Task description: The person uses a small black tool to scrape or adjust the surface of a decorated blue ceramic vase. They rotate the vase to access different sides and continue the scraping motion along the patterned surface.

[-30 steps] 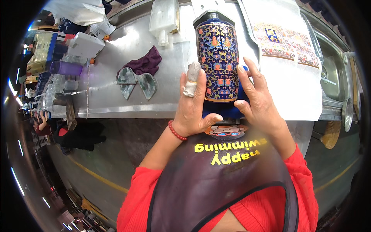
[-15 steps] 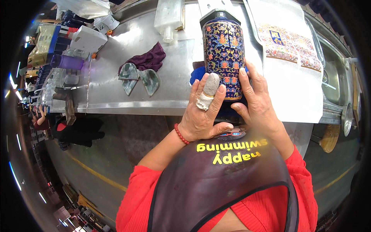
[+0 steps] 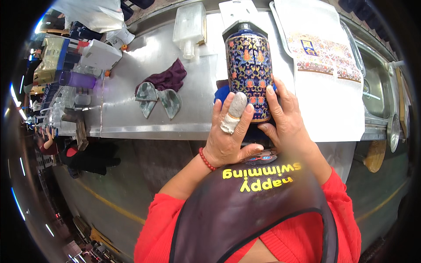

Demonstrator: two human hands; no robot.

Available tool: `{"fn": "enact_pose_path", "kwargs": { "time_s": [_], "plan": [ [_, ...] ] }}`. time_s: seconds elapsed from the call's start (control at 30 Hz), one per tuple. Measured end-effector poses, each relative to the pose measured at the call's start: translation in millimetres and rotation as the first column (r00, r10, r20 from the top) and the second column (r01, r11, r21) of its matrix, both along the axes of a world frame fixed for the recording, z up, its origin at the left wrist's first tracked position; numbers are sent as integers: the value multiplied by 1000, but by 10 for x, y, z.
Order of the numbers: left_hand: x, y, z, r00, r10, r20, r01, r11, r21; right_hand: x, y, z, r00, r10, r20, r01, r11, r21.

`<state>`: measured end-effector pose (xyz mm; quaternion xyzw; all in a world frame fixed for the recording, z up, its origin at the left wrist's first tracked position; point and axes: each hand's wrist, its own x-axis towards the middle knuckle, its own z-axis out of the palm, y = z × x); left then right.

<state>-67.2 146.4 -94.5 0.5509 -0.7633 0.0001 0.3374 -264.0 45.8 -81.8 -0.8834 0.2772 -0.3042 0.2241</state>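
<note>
Nearest: dark apron (image 3: 245, 215) with yellow lettering, red sleeves (image 3: 160, 219) either side. Left hand (image 3: 226, 140) palm-down at the lower left of the patterned bottle (image 3: 250, 72); red bead bracelet (image 3: 206, 160) on that wrist, grey cover (image 3: 238, 104) on one finger. Left fingers (image 3: 244, 124) spread apart, the covered one overlapping the bottle's lower left edge. Right hand (image 3: 286, 122) at the lower right side, fingers (image 3: 274, 105) along the edge, thumb held off from them. Can't tell how hard either presses.

Bottle sits between the hands: navy, multicolour floral pattern, base toward the person, neck pointing away. Blue padding (image 3: 220, 94) shows at its left, partly hidden by the hand. Dark angular plate behind the shoulder.

Left on the metal surface (image 3: 125, 120): mottled grey-green pieces (image 3: 170, 103) just beside a crumpled purple cloth (image 3: 172, 74). Right: white sheet (image 3: 322, 114) with a printed colour pattern, then a metal sink (image 3: 376, 96) past it.

Farther up the surface: clear bottle (image 3: 188, 28) lying, neck toward the person. Far left: white box (image 3: 103, 57), purple container (image 3: 79, 80) near it, more clutter, too small to sort. Another person's arm (image 3: 48, 141) at the far left edge.
</note>
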Motion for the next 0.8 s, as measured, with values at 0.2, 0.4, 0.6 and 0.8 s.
{"fn": "enact_pose_path", "kwargs": {
  "time_s": [0.2,0.4,0.6,0.8],
  "plan": [
    [78,-94,123,998,-65,-14,66,997,44,-25,-16,71,1000,16,-18,-16,1000,14],
    [89,-236,190,998,-10,-59,15,996,85,-15,-60,168,999,25,-38,-22,997,77],
    [175,-333,334,991,-51,-124,64,992,108,-34,-157,275,996,94,-6,-93,986,141],
    [221,-499,377,999,-23,-27,26,994,103,-3,-252,287,998,61,-33,-55,986,159]
  ]
}}
